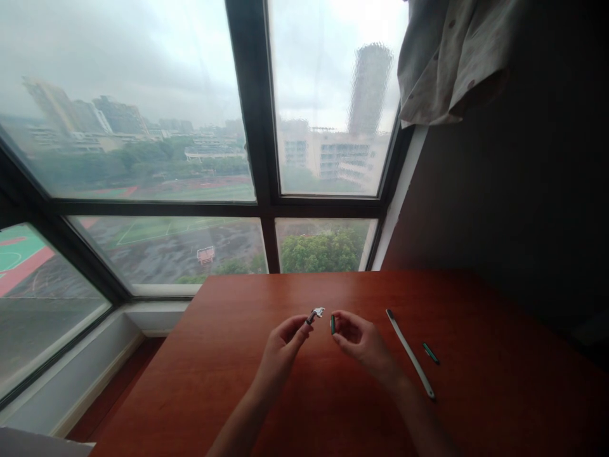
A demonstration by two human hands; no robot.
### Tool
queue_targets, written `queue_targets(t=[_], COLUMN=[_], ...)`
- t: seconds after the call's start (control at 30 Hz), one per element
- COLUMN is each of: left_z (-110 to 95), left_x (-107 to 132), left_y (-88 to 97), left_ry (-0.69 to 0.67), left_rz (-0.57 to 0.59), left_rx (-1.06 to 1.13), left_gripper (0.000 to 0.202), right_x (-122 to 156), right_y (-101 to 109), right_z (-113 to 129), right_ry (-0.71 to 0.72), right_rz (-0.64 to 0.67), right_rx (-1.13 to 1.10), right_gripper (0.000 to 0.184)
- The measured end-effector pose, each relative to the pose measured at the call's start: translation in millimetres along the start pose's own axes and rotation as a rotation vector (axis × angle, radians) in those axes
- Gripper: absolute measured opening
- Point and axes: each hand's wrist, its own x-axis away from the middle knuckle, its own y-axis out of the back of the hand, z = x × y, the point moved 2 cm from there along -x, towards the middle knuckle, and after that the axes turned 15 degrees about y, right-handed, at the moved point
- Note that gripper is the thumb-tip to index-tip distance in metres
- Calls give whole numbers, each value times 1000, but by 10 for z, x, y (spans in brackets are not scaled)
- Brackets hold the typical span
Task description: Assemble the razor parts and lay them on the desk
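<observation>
My left hand (284, 343) pinches a small silver and dark metal part (314, 314) between thumb and fingertips, over the reddish wooden table (238, 381). My right hand (359, 339) holds a small green piece (332, 324) upright between thumb and forefinger, a short gap from the metal part. To the right of that hand, a long white stick with dark ends (410, 354) lies diagonally on the table. A second small green piece (431, 353) lies just beyond it.
The table's far edge meets a large window (257, 158) with dark frames, showing buildings and sports fields. A dark wall (523, 190) rises on the right, with a pale cloth (447, 57) hanging at the top. A white sill (157, 311) runs at the left.
</observation>
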Motion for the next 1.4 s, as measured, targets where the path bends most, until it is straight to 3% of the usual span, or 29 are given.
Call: queue_targets(t=[0.13, 0.33, 1.4], left_z=[-13, 5, 16], left_x=[37, 98, 111], left_y=[-42, -105, -113], left_ry=[-12, 7, -57], left_rz=[62, 103, 185], left_rx=[12, 10, -54], left_gripper=[30, 30, 23], right_x=[10, 38, 53], right_y=[22, -27, 16], right_z=[84, 158, 243], right_ry=[-99, -136, -59], right_rz=[-125, -174, -34], right_rx=[-370, -604, -454], right_gripper=[40, 42, 42])
